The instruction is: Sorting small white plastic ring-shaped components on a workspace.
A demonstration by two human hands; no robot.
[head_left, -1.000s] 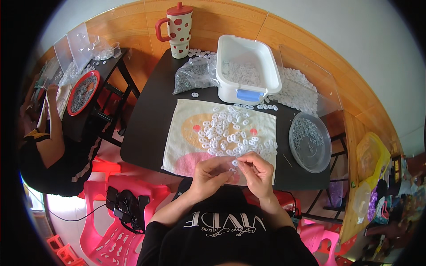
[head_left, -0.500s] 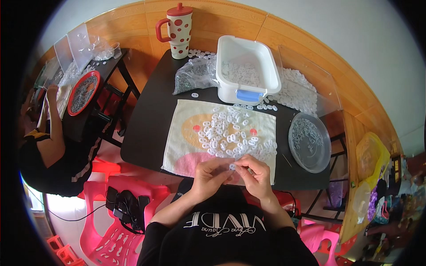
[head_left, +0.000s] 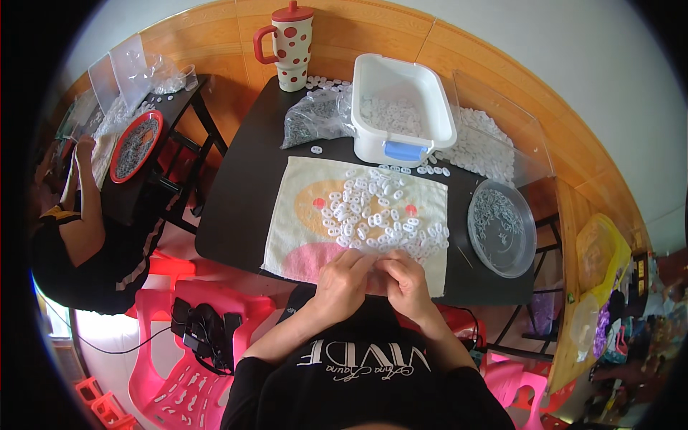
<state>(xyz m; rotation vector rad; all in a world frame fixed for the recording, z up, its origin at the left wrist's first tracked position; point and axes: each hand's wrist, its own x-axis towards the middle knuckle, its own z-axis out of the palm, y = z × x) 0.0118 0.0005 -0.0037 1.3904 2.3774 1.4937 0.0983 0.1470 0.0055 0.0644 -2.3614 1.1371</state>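
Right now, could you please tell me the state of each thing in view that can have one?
Left hand, fingers bent, grip hidden
Right hand, close beside the left, grip hidden
White pieces, loosely heaped on the towel
Towel, spread flat
White tub, upright, open, partly filled
Tumbler, upright, lid on
Clear bag, holding grey pieces
Round clear tray, uncovered, holding grey pieces
Red tray, uncovered

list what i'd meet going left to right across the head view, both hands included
Red tray → spotted tumbler → left hand → right hand → clear round dish → yellow bag.
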